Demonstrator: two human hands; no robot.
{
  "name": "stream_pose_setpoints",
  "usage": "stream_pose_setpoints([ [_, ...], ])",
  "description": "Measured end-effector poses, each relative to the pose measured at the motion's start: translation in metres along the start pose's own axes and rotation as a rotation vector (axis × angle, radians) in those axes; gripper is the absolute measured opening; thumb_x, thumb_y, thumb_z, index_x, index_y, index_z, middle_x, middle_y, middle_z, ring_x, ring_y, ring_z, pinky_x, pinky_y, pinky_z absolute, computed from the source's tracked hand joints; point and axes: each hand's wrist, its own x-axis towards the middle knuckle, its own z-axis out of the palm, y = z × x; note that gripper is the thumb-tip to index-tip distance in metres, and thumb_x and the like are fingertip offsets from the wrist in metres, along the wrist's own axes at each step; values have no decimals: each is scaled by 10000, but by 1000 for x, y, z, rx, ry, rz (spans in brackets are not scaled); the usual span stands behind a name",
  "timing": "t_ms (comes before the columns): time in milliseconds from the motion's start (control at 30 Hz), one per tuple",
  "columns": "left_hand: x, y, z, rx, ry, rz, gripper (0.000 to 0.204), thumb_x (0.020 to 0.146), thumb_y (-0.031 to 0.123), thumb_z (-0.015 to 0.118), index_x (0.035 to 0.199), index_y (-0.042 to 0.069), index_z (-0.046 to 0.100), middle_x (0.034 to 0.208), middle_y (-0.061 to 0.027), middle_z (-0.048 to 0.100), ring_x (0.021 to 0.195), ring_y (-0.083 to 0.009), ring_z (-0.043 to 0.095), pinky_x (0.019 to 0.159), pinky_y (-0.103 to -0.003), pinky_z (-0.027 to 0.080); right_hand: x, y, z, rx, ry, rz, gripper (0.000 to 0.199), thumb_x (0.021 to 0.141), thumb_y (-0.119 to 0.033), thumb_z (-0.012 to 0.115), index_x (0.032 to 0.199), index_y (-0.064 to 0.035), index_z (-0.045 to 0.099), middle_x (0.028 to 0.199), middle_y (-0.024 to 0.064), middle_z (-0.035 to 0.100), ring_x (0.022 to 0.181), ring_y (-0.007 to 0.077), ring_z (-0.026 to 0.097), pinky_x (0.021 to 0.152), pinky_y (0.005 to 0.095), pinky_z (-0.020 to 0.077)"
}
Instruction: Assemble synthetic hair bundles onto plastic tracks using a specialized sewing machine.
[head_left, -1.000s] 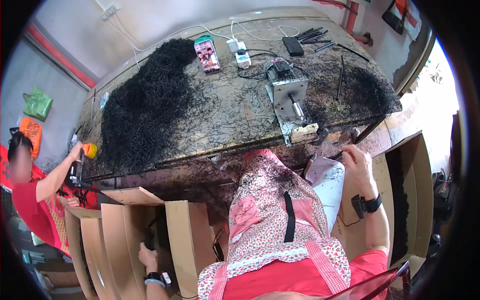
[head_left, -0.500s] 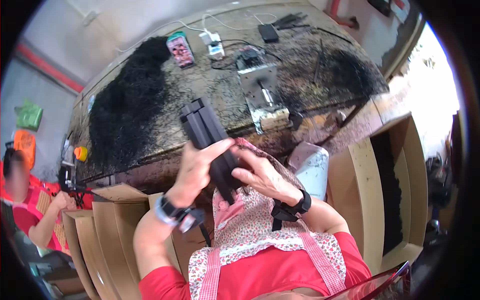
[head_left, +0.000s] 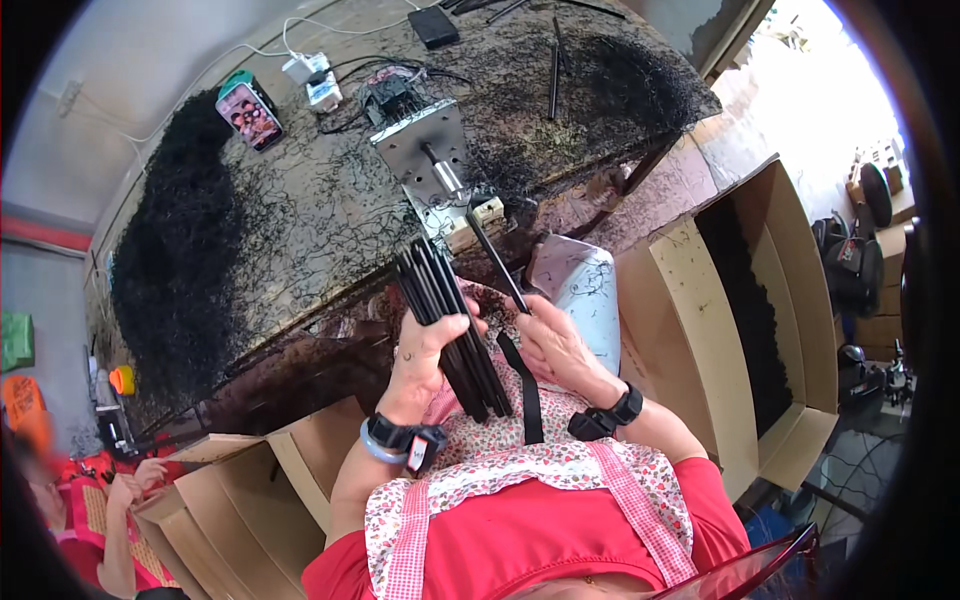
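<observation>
- Left hand (head_left: 425, 345): curled around a bundle of black strips (head_left: 450, 325), gripping it near the middle; the bundle is standing tilted above the lap, its upper end fanning slightly toward the table edge.
- Right hand (head_left: 550, 345): pinching a single black strip (head_left: 495, 258) at its lower end, drawing it clear of the bundle; the strip's top is pointing at the metal fixture (head_left: 435, 165) on the table (head_left: 300, 210).
- Judgement on handling: the left grip is seeming best kept firm and low, so the remaining strips are not sliding out while one is being pulled.
- Judgement on separation: the pinch is looking well placed near the end; pulling along the strip's length rather than sideways is likely avoiding snags on its neighbours.
- Surroundings: heaps of black fibres (head_left: 170, 260) are covering the table's left part; a phone (head_left: 248, 103) is lying beyond; open cardboard boxes (head_left: 740, 300) are standing at both sides.
- Another person's hand (head_left: 140, 478) is working at lower left, well apart.
</observation>
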Motion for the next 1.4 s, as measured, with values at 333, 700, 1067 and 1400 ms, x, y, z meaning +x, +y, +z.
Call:
stream_pose_setpoints([
  [333, -4, -11, -10, -37, 15, -211, 346, 785, 162, 690, 1080, 5, 598, 875, -80, 646, 763, -201, 646, 754, -330, 539, 17, -18, 14, 386, -69, 183, 218, 1024, -196, 418, 1185, -64, 482, 587, -86, 296, 439, 18, 274, 406, 181, 232],
  [700, 0, 2, 2, 35, 11, -95, 510, 788, 118, 723, 1241, 24, 509, 898, -73, 662, 747, -165, 648, 710, -289, 538, 18, -8, 12, 422, -38, 193, 190, 1005, -212, 471, 1107, -56, 509, 591, -84, 319, 442, 30, 295, 425, 190, 273],
  [1067, 26, -11, 20, 32, 41, 28, 287, 784, 109, 741, 1033, 27, 623, 898, -50, 671, 748, -132, 644, 700, -272, 524, -1, 0, 15, -308, 182, -93, 201, 939, -160, 541, 1090, -31, 575, 646, -20, 512, 559, 35, 468, 473, 222, 364],
  [1400, -12, -19, 5, -153, -51, -277, 307, 790, 120, 716, 1056, 17, 604, 867, -60, 656, 790, -195, 655, 774, -351, 550, 28, -17, 10, -30, 31, -19, 305, 937, -153, 542, 1203, -5, 543, 630, -45, 489, 520, 29, 423, 445, 219, 318],
])
